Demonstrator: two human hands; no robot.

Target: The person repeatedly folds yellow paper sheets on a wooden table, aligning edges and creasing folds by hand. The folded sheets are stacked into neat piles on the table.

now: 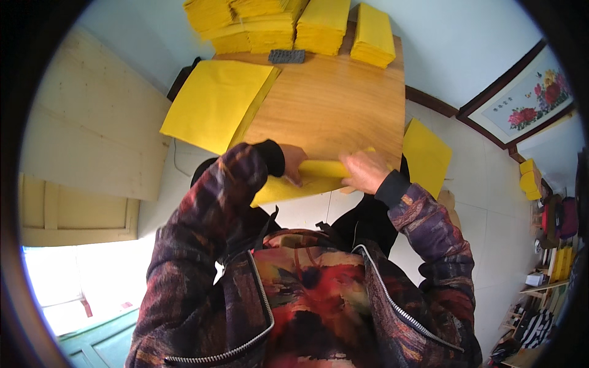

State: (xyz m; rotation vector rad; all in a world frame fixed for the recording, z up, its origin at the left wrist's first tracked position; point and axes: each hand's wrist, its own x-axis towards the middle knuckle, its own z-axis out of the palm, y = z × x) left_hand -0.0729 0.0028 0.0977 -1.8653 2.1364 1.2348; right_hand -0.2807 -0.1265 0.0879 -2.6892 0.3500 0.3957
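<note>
A yellow sheet (285,191), paper-like, lies at the near edge of the wooden table (331,98). Its far part is turned over into a narrow fold, and its near part hangs past the edge. My left hand (294,164) grips the fold's left part, the fingertips partly hidden. Farther right along the same fold, my right hand (367,172) is closed on it with bent fingers, slightly blurred. A stack of flat yellow sheets (218,101) lies beyond my left forearm, overhanging the table's left side.
Folded yellow stacks (322,27) line the table's far side, with another yellow stack (373,37) at the far right. A dark grey block (286,56) sits before them. More yellow sheets (426,156) are right of the table. A framed flower picture (521,98) leans by the wall.
</note>
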